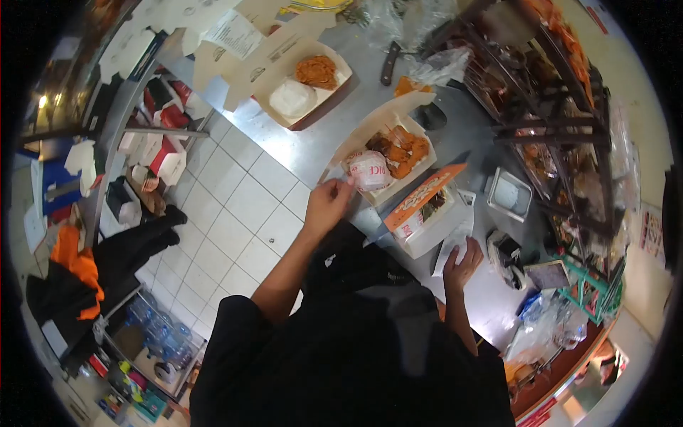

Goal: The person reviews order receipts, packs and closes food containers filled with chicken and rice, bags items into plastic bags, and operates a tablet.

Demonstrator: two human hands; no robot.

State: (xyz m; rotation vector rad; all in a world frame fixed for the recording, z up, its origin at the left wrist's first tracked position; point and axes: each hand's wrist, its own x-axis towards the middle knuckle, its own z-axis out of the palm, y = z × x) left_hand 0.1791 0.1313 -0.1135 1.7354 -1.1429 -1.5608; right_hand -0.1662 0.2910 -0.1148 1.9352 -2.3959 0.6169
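Beside three food boxes (313, 116) (405, 183) (432, 238), right fingers (473, 247) spread apart; left fingers (344, 190), I cannot tell.

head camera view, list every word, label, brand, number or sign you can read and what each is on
"RICE": red print on the white wrapped bundle by the left hand.
Too blurred to read: the pale lettering on the orange flap.
Too small to read: the dark print on the white slip and on the far box's lid.
Too small to read: the sheet on the wall at right.
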